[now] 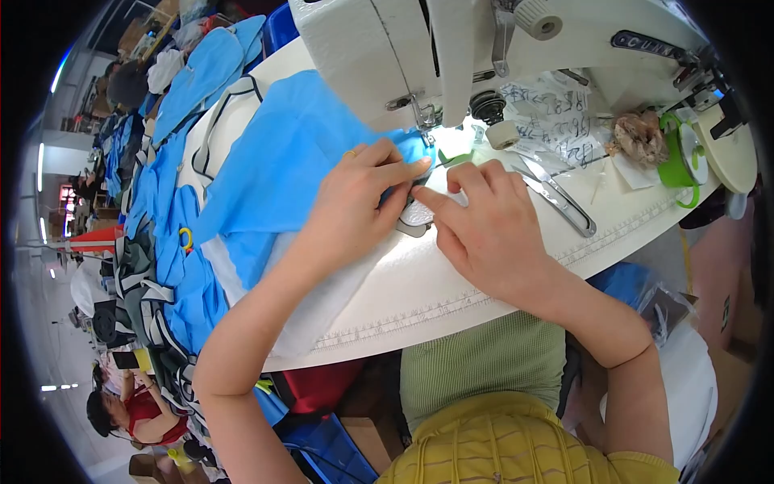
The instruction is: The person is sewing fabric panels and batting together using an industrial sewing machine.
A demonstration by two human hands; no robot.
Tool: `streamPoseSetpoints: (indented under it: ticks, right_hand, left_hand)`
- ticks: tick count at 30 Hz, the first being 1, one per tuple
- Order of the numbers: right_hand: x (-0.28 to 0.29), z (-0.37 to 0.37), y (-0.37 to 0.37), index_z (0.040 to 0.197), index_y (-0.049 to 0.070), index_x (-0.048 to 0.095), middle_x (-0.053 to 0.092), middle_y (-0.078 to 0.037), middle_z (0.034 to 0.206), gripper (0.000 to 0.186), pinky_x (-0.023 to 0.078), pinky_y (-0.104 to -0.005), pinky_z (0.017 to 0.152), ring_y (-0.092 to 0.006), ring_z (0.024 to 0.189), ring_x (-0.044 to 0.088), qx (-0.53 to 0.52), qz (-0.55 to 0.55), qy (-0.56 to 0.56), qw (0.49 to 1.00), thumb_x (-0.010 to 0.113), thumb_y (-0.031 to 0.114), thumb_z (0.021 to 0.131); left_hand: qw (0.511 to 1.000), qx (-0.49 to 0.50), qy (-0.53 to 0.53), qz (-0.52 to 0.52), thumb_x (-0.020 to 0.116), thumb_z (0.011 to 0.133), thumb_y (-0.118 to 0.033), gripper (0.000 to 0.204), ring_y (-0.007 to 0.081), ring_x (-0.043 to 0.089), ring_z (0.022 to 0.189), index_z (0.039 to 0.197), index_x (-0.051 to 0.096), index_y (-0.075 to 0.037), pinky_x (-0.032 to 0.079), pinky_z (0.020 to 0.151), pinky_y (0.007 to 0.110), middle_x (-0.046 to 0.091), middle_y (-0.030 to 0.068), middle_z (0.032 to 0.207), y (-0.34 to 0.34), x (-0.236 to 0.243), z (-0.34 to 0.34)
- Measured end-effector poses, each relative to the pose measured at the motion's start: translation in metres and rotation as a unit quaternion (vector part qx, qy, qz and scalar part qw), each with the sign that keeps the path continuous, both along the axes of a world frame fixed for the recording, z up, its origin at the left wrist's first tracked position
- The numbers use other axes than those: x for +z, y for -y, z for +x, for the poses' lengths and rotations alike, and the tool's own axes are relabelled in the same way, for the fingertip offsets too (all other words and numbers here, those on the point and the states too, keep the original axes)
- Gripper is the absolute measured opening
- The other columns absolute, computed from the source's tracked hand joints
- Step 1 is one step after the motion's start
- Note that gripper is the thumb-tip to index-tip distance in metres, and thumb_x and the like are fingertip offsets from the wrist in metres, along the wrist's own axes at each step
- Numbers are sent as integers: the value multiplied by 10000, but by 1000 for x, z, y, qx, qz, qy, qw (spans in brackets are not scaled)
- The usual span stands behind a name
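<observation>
Both hands rest flat on a white tabletop (451,298) in front of a white industrial sewing machine (419,56), whose head fills the twelve o'clock part of the view. The left hand (363,198) lies palm down, fingers stretched out and together, pressing on a sheet of light blue fabric (274,169) that spreads from the needle area toward nine o'clock and hangs over the tabletop's edge. It grips nothing; there is a ring on one finger. The right hand (484,226) is also open and flat, its index finger pointing toward the left hand's fingertips, just beside them. Between the two hands, right under the fingertips, sits the metal needle plate (415,216), partly covered by the blue fabric's edge, directly below the presser foot (425,129).

At two o'clock from the right hand lie long metal tweezers (560,202), and further toward two o'clock a small roll of tape (503,134), some handwritten paper notes (556,113) and a green mug (681,157). More blue fabric pieces (173,274) are piled at nine o'clock, beyond the tabletop. At seven o'clock, another person in red (141,411) sits well apart.
</observation>
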State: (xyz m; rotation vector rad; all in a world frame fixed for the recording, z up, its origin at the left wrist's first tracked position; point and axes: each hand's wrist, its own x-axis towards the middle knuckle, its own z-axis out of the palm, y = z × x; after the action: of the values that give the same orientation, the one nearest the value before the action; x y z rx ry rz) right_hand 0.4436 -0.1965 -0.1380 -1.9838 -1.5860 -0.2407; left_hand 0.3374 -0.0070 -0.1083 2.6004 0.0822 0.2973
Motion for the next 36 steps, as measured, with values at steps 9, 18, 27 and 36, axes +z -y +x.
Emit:
streamPoseSetpoints:
  ticks: [9,18,27,36]
  right_hand:
    - [-3,10,2,1140,132,747,582,-58,1080,348,433,-410,874,-262,1026,550,-14,10,3,1000,708,95,797]
    - [-5,10,8,1118,135,758,583,-50,1068,333,435,-390,890,-255,1031,554,44,16,-8,999,649,69,811]
    - [-9,9,5,1089,133,744,596,-47,1104,334,435,-398,872,-262,1020,558,48,18,-9,999,664,18,786]
    - [-8,1,10,1060,90,709,609,-54,1057,261,460,-378,843,-248,1010,575,129,52,-8,990,658,75,804]
  left_hand:
    - [991,82,-48,-99,663,986,-60,301,174,516,706,1277,725,-11,463,670,319,580,96,914,14,1,7]
    - [977,35,-190,-90,762,941,-250,379,266,606,765,1200,667,10,471,710,378,605,108,810,8,42,-14]
    - [890,-127,-437,-9,822,890,-379,471,292,742,798,1189,693,-39,537,668,406,759,118,937,11,109,-77]
    - [993,-37,25,-105,852,851,-164,236,229,631,1006,982,694,-48,478,940,344,686,71,1039,2,21,-14]
